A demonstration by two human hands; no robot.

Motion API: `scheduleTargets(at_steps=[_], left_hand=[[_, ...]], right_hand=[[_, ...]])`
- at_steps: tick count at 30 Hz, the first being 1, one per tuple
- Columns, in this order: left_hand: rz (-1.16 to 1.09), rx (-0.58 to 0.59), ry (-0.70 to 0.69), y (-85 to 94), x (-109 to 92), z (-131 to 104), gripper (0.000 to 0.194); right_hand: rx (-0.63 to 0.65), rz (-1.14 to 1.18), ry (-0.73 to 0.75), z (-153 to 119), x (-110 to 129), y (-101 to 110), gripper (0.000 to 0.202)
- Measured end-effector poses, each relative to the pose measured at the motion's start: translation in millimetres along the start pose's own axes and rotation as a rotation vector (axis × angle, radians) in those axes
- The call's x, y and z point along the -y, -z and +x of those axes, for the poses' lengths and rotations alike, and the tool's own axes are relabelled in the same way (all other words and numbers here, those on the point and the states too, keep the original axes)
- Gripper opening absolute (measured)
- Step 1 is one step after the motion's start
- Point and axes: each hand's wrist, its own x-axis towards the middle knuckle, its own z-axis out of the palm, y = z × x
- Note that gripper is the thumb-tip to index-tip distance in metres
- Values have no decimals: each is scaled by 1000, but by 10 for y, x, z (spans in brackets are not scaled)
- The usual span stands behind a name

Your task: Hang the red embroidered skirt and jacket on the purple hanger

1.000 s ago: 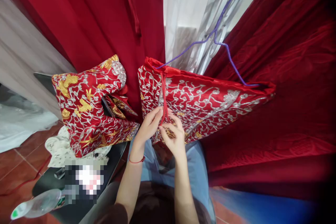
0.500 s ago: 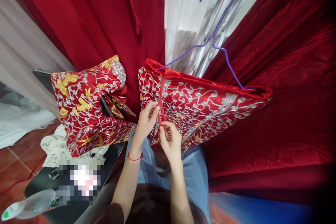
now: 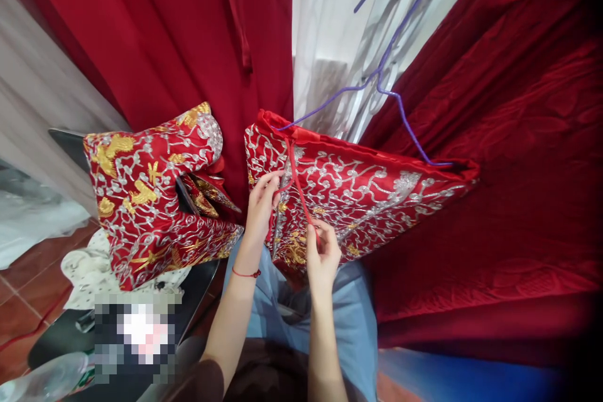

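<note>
A red skirt with silver and gold embroidery (image 3: 348, 188) hangs from a purple hanger (image 3: 401, 110) and spreads down over my lap. Red ribbon ties (image 3: 300, 191) come off its waistband near the left end. My left hand (image 3: 262, 204) pinches one tie beside the skirt's left edge. Lower and to the right, my right hand (image 3: 323, 254) has the other tie between thumb and fingers, drawn fairly straight. To the left, an embroidered red jacket (image 3: 141, 195) lies draped over a dark chair (image 3: 200, 292).
A spotted white cloth (image 3: 87, 273) and a clear plastic bottle (image 3: 47, 377) are on the chair, beside a blurred-out patch. Red curtains (image 3: 155, 25) hang behind, and more red fabric (image 3: 494, 220) hangs at the right. White metal bars (image 3: 409, 6) stand behind the hanger.
My hands have moved apart: the right went down and to the right with its tie, the left slightly up and left. The ties, close together before, now spread apart.
</note>
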Motion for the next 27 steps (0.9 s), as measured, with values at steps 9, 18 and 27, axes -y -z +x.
scheduleTargets(at_steps=[9,18,27], left_hand=[[73,6,-83,-102,5,-14,26],[309,25,-279,341,-28,-19,22],[72,-95,-152,130,-23,-378,35]], right_hand=[[224,-111,139,60,-11,-22,23],[549,-12,42,370,304,313,37],[452,-157,288,1066,1279,-403,31]])
